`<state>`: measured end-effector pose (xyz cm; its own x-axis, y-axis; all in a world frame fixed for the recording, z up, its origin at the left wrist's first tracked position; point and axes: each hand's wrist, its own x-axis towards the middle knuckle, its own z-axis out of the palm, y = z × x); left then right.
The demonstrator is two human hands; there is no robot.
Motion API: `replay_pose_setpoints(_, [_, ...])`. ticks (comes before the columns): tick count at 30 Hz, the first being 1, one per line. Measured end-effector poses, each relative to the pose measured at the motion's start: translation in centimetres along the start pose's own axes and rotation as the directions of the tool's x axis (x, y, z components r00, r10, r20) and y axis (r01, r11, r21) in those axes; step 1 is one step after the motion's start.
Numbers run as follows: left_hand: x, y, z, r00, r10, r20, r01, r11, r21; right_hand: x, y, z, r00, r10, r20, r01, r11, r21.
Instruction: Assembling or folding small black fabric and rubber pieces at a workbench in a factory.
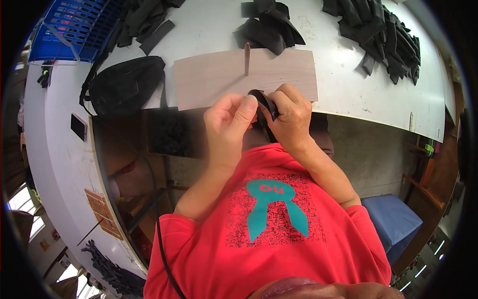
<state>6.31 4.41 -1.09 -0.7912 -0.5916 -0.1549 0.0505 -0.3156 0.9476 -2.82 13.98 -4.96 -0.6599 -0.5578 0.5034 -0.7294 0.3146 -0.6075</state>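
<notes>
Just both hands (259,117) — pinching a black strip (265,107) (above the board (209,79)).

A white L-shaped worktable (348,84) runs across the top of the view and turns down along the left side. On its near edge, at the middle, lies a pale rectangular board (214,82) with a slim wooden stick (247,59) resting on it. Just behind the board sits a small heap of black fabric pieces (266,25). A larger pile of black strips (383,35) lies toward the right far edge. Near the inner corner rests a black mesh bag (124,84), with more black strips (147,22) behind it, beside a blue plastic crate (69,30) at the far left corner. A dark phone (78,127) lies on the left wing.
</notes>
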Motion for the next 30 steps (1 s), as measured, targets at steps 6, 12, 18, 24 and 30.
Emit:
replay_pose_setpoints(6, [0.7,-0.8,-0.7,0.979,-0.202,-0.006,0.202,0.979,-0.037,-0.3,0.5,-0.4,0.990,-0.081,0.111,0.090,0.993,-0.083])
replay_pose_setpoints(12, [1.0,-0.8,-0.5,0.993,-0.058,0.104,0.031,0.969,0.246,0.2,-0.7,-3.5,0.876,0.237,0.420,-0.430,0.778,0.457])
replay_pose_setpoints(18, [0.7,-3.3,0.5,0.872,0.488,0.024,-0.376,0.639,0.671,0.5,-1.6,-2.2,0.943,0.218,0.253,-0.264,0.950,0.165])
replay_pose_setpoints(24, [1.1,-3.3,0.1,0.986,0.124,-0.115,-0.094,0.967,0.237,0.3,-1.4,-1.8,0.893,0.431,0.125,-0.448,0.876,0.178])
replay_pose_setpoints(30, [1.1,-2.7,0.5,0.996,-0.075,0.052,0.078,0.996,-0.051,-0.2,-2.3,-2.0,0.927,0.373,0.052,-0.373,0.891,0.258])
